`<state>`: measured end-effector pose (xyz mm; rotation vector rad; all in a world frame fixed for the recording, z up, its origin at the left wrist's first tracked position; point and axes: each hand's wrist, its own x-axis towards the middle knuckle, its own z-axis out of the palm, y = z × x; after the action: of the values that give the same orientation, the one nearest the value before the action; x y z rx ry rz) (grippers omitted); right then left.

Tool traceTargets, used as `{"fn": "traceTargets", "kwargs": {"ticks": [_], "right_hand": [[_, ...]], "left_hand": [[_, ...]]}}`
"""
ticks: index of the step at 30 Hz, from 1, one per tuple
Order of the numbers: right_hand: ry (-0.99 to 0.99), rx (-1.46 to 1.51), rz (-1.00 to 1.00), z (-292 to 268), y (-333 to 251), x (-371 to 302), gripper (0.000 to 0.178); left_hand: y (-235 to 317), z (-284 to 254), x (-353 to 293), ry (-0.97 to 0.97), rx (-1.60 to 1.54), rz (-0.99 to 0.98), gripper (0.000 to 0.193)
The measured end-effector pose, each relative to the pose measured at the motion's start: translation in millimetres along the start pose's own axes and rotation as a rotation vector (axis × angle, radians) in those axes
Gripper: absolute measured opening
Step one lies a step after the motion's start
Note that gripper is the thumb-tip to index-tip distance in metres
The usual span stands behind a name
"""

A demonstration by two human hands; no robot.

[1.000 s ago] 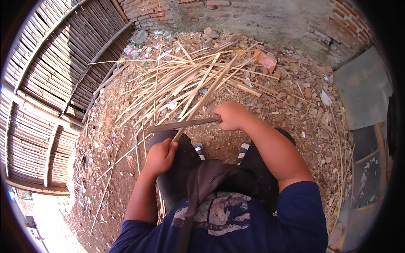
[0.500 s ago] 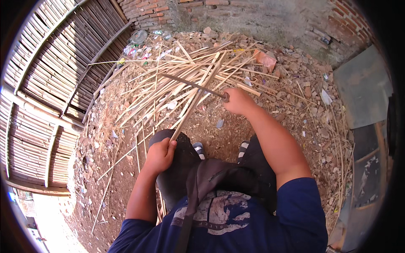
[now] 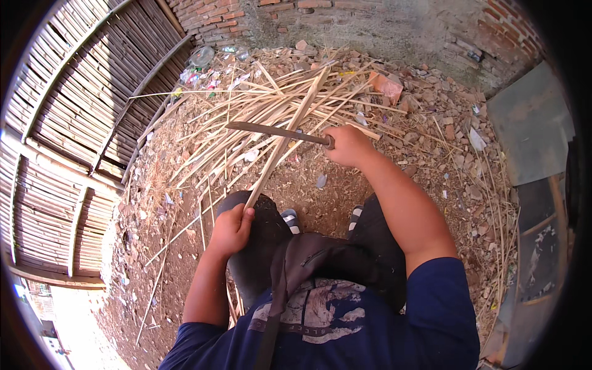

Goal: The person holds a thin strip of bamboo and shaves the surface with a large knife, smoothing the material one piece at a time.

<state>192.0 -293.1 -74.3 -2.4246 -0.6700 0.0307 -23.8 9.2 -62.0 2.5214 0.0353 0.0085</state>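
My left hand point(image 3: 233, 229) is closed round the near end of a long bamboo strip point(image 3: 275, 156), above my left knee. The strip slants up and away to the right, over a pile of split bamboo strips point(image 3: 213, 139). In my right hand point(image 3: 346, 147) is the handle of a machete point(image 3: 271, 130). Its long dark blade points left and crosses the held strip near the middle; whether blade and strip touch I cannot tell. The fingers of both hands are wrapped round what they hold.
A brick wall point(image 3: 370, 24) stands behind the pile, with rubble and litter along its foot. To the left rises a bamboo slat wall point(image 3: 68, 80). Grey sheets point(image 3: 531, 126) lean at the right. My sandalled feet point(image 3: 291, 219) are on the dirt below.
The machete blade has turned so more of its flat side shows, and its tip sits a little lower. My left hand and the strip have shifted slightly left.
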Motion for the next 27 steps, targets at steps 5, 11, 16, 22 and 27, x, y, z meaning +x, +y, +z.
{"fn": "traceTargets", "kwargs": {"ticks": [5,11,16,22,27], "right_hand": [[-0.073,-0.186,-0.218,16,-42,-12,0.022],[-0.010,-0.053,0.077,-10,5,9,0.033],[0.090,-0.015,0.010,2,-17,-5,0.032],[-0.063,-0.080,0.014,-6,-2,3,0.021],[0.051,-0.025,-0.064,8,-17,3,0.020]], "left_hand": [[-1,-2,-3,-0.010,-0.028,0.011,0.034],[2,-1,-2,-0.031,0.108,0.045,0.033],[-1,-1,0,-0.011,0.030,0.023,0.032],[1,0,-3,-0.018,0.062,0.066,0.033],[-3,-1,-3,0.020,-0.056,-0.006,0.033]]}}
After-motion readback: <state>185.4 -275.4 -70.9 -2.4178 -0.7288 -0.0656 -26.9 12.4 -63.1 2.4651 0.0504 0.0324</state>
